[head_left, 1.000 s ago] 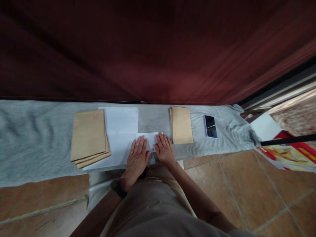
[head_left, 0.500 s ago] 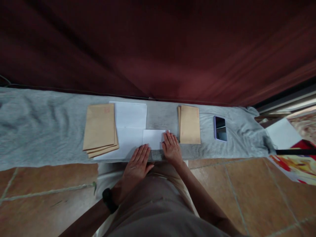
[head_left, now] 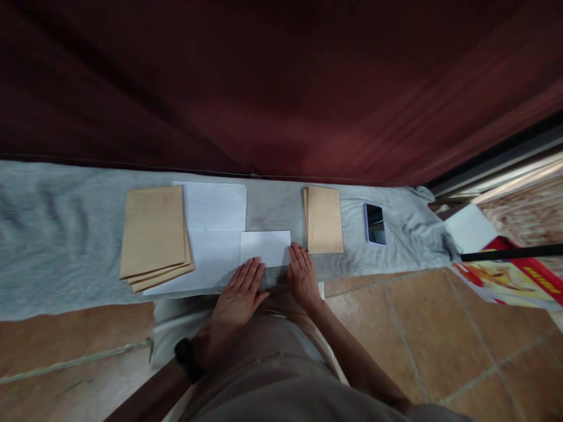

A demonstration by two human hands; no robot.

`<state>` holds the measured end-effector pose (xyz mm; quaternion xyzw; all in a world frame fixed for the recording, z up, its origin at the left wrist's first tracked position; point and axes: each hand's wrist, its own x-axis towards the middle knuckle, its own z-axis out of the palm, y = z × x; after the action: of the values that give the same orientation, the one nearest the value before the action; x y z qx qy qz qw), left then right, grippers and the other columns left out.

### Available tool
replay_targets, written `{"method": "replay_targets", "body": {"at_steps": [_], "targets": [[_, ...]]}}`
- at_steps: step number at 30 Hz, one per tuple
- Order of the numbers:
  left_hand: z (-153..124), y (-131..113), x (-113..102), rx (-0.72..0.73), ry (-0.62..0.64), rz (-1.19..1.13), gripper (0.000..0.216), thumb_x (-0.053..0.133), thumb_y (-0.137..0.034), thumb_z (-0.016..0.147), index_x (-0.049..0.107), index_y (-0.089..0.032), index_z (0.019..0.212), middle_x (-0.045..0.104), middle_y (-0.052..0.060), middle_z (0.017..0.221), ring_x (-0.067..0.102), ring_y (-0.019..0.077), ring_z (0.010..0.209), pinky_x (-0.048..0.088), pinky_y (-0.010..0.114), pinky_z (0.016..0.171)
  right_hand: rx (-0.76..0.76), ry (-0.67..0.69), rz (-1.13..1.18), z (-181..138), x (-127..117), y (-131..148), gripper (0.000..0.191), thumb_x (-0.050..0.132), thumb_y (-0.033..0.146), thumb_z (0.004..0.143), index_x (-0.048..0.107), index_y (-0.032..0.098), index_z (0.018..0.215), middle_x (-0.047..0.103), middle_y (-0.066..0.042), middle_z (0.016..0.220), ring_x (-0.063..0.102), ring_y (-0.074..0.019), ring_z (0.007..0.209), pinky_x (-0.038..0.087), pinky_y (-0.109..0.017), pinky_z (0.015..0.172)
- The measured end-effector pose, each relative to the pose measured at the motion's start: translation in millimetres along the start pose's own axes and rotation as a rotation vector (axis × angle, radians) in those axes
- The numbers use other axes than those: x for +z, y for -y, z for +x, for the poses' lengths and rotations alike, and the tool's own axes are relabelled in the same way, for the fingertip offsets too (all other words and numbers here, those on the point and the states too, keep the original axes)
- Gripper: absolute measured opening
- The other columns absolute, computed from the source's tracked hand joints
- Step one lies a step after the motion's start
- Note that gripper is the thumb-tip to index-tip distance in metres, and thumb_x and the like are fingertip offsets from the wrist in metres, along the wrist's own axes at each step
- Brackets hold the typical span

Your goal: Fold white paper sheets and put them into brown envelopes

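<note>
A small folded white paper lies on the grey cloth in front of me, its left end over larger white sheets. Flat at its lower left corner rests my left hand, fingers stretched out. My right hand lies along the paper's right edge, fingers straight and holding nothing. Left of the sheets, partly covering them, is a stack of brown envelopes. More brown envelopes lie just beyond my right fingertips.
A phone sits on the grey cloth to the right. Behind the narrow surface hangs a dark red curtain. At the far right are a white box-like item and a red and yellow printed package. Tiled floor shows below.
My right hand has slid off the folded paper's top toward its right edge and nearer to me. My left hand stays at the lower left corner. The whole view has shifted slightly.
</note>
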<state>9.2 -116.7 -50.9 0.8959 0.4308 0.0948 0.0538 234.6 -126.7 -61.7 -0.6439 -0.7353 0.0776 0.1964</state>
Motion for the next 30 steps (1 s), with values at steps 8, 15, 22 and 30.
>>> {"method": "replay_targets", "body": {"at_steps": [8,15,22,30], "targets": [[19.8,-15.3,-13.2,-0.080,0.043,0.004,0.049,0.050,-0.034,0.101,0.059,-0.010,0.143,0.056,0.021,0.149,0.051,0.0352,0.141,0.045,0.049,0.113,0.209,-0.111,0.059,3.9,-5.4,16.6,0.040,0.046,0.022,0.099,0.057,0.013,0.137,0.059,-0.018,0.139,0.056,-0.0302,0.122,0.047,-0.049,0.104],[30.0,-21.3,-21.4,-0.155,0.058,-0.011,0.044,0.051,-0.029,0.100,0.061,-0.013,0.140,0.061,0.019,0.144,0.057,0.0350,0.134,0.049,0.051,0.108,0.332,-0.161,0.674,21.7,-7.4,13.3,0.024,0.052,0.030,0.095,0.059,0.019,0.115,0.069,-0.008,0.100,0.067,-0.0203,0.091,0.057,-0.035,0.083],[52.2,-23.2,-38.3,-0.363,-0.090,-0.540,0.052,0.050,-0.043,0.100,0.055,-0.015,0.144,0.060,0.017,0.145,0.058,0.0307,0.133,0.048,0.049,0.112,0.435,-0.197,0.914,36.1,-30.8,33.3,0.019,0.055,0.040,0.094,0.062,0.021,0.093,0.068,0.000,0.079,0.064,-0.0143,0.068,0.053,-0.025,0.062],[92.1,-38.5,-79.5,-0.600,-0.295,-1.467,0.052,0.065,-0.055,0.087,0.066,-0.018,0.124,0.073,0.010,0.120,0.069,0.0225,0.109,0.056,0.035,0.095,-0.013,-0.239,0.415,45.8,-87.8,72.3,0.024,0.051,0.023,0.098,0.066,0.021,0.116,0.071,-0.009,0.112,0.067,-0.0217,0.105,0.055,-0.037,0.094]]}}
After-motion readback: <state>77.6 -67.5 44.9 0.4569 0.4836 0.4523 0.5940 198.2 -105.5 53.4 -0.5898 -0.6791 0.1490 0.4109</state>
